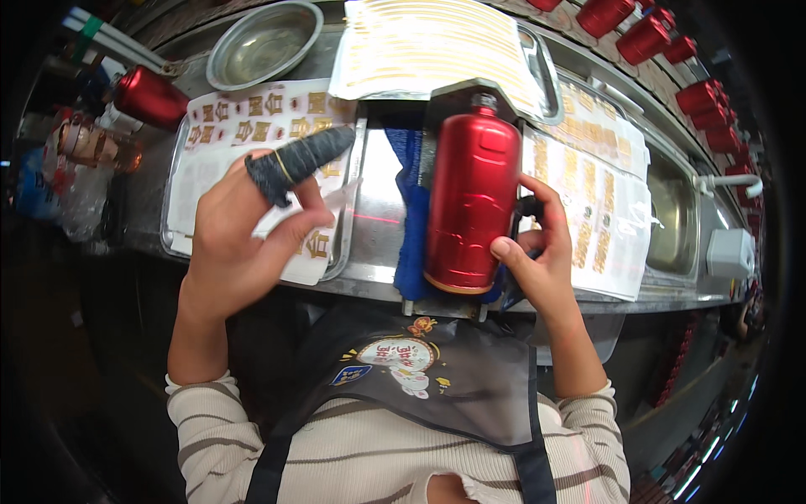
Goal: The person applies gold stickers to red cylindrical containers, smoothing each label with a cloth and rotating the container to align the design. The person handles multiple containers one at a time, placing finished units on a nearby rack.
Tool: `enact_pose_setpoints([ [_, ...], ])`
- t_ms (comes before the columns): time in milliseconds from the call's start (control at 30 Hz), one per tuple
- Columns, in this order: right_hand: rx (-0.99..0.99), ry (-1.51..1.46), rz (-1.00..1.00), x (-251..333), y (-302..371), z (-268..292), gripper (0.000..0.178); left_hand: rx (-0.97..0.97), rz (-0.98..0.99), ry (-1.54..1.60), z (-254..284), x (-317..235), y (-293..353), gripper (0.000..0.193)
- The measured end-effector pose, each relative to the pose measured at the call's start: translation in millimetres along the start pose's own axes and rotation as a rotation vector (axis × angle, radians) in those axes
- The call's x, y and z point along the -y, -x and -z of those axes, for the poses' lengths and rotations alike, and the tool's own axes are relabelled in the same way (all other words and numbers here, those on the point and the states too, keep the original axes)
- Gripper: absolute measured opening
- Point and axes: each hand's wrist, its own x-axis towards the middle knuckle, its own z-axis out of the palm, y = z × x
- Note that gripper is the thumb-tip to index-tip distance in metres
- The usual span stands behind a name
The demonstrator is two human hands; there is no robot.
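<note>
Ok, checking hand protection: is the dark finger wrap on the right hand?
No, the dark finger wrap is on the left hand.

A workshop, shown by red bottles [645, 42] in rows and gold-marked sheets [592, 189] along a steel counter [374, 248].

The held bottle [473, 202] hides part of the blue cloth [411, 244] — and the upper edge crops a background bottle [546, 3].

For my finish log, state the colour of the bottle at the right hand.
The bottle is shiny metallic red; it shows best in the head view.
</note>
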Motion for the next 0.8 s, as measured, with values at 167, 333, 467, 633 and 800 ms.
enact_pose_setpoints([
  [167, 0.058, -0.036, 0.047, -2.5, -2.7, -0.7, 0.071, 0.084, -0.037, 0.457, -18.8, -42.2, -31.7, 0.051],
  [333, 0.074, -0.192, -0.018, -4.7, -3.0, 5.9, 0.057, 0.083, -0.061, 0.477, -69.0, -28.1, -79.3, 0.018],
  [467, -0.017, -0.062, 0.016, 11.9, -2.2, -7.2, 0.067, 0.146, 0.084, 0.529, -83.7, -13.9, -96.6, 0.015],
  [633, -0.089, 0.095, 0.074, 11.2, -10.7, -19.4, 0.077, 0.093, 0.059, 0.48, -94.6, -11.6, -98.8, 0.013],
  [800, -0.04, -0.07, 0.031, 10.3, -16.5, -14.5, 0.077, 0.04, 0.058, 0.403, -98.2, -7.7, -100.1, 0.013],
])
